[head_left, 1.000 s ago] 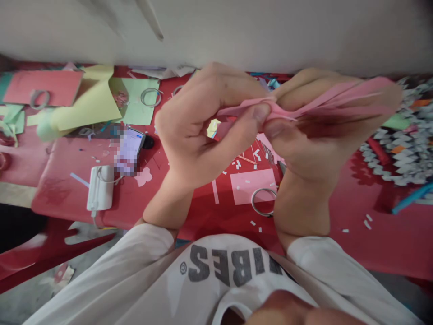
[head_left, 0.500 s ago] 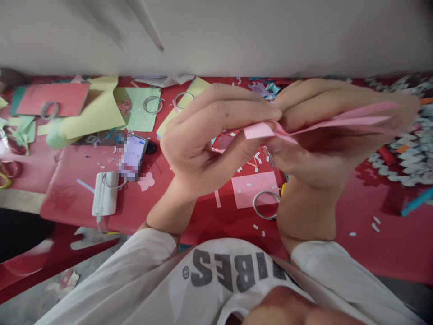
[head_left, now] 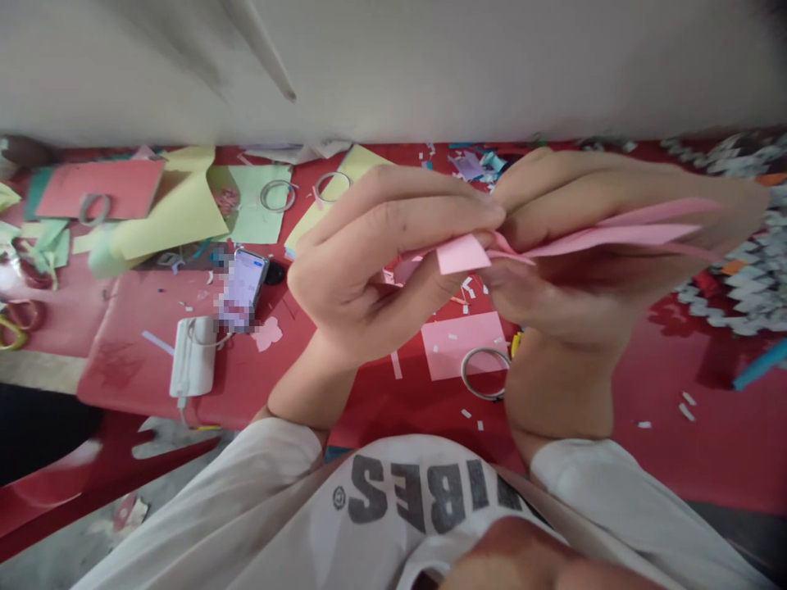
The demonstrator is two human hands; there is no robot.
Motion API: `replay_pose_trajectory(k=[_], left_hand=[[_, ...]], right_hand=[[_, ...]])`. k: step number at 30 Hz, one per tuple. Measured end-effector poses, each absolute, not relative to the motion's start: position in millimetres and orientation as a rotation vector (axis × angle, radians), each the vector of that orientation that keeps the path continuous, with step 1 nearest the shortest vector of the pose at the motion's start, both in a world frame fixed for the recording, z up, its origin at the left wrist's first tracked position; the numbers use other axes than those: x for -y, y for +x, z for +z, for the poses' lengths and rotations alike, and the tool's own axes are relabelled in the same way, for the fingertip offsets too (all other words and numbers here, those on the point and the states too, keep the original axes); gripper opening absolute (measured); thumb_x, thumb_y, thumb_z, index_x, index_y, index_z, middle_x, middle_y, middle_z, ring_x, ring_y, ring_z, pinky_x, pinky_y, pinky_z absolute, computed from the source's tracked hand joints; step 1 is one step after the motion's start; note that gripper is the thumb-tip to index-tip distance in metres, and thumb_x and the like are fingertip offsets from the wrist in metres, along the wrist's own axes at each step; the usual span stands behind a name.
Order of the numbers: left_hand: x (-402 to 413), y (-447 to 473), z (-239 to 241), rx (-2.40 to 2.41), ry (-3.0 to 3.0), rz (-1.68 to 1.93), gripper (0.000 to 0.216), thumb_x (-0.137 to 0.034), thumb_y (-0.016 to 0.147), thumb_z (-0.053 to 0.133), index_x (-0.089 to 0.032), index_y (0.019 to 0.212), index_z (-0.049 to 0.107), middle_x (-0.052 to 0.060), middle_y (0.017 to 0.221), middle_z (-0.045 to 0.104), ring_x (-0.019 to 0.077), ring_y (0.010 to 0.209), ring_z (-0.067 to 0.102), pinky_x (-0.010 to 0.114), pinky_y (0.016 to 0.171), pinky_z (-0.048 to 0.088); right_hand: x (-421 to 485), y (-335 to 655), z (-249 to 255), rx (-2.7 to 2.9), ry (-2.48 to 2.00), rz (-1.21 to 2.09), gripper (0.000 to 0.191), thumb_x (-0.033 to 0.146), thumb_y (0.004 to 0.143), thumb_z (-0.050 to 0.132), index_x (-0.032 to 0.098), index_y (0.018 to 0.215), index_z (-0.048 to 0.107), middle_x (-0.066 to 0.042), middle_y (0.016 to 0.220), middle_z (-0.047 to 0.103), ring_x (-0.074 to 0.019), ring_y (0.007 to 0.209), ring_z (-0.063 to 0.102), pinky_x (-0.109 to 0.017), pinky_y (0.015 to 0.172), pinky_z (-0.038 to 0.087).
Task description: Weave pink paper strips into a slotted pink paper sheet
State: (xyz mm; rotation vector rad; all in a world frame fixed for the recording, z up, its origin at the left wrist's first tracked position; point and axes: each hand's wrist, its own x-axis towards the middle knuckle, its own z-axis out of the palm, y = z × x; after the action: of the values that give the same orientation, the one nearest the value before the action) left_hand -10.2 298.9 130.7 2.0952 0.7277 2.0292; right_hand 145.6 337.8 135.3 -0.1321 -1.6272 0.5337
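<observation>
Pink paper [head_left: 590,240] sits right between both hands, folded into long layers, with a square flap [head_left: 461,254] poking out at the middle! Left hand [head_left: 375,270] pinches it, thumb underneath and curled fingers pressed together on top. Right hand [head_left: 571,299] grips the layers too, thumb below, fingers pressed together above, the paper's long end running out across that palm. Both hands hover over the red worktop [head_left: 362,401], scattered with white paper scraps [head_left: 687,406]. Just below the right hand, a silver ring [head_left: 485,373] lies on a pale pink sheet [head_left: 461,344]. Toward the far left, a salmon sheet [head_left: 98,188], a yellow sheet [head_left: 175,217] and a green sheet [head_left: 249,205] overlap. Nearer in, a smartphone [head_left: 243,288] lies beside a white power bank [head_left: 193,356] with its cable. Along the right edge, a folded paper chain [head_left: 731,279] is heaped up!
</observation>
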Motion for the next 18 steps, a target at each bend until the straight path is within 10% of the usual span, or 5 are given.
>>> replay_pose_trajectory(k=[12,18], left_hand=[[-291,-5,136,-0.859,2.055,2.058,0.005,-0.022,0.092,0.069,-0.022,0.093,0.074,-0.005,0.092,0.074,0.0112,0.075,0.068,0.031,0.064,0.059],[-281,-10,145,-0.982,2.062,1.845,0.016,-0.014,0.093,0.063,-0.028,0.092,0.07,-0.006,0.092,0.074,0.0171,0.085,0.071,0.038,0.073,0.061]], right_hand=[[-311,155,146,1.728,-0.608,0.74,0.011,0.019,0.078,0.08,0.023,0.081,0.07,0.0,0.084,0.07,-0.0179,0.079,0.067,-0.036,0.068,0.053],[-328,144,135,1.627,-0.269,0.596,0.021,0.034,0.072,0.083,0.022,0.072,0.066,0.002,0.065,0.065,-0.0143,0.056,0.059,-0.029,0.046,0.043]])
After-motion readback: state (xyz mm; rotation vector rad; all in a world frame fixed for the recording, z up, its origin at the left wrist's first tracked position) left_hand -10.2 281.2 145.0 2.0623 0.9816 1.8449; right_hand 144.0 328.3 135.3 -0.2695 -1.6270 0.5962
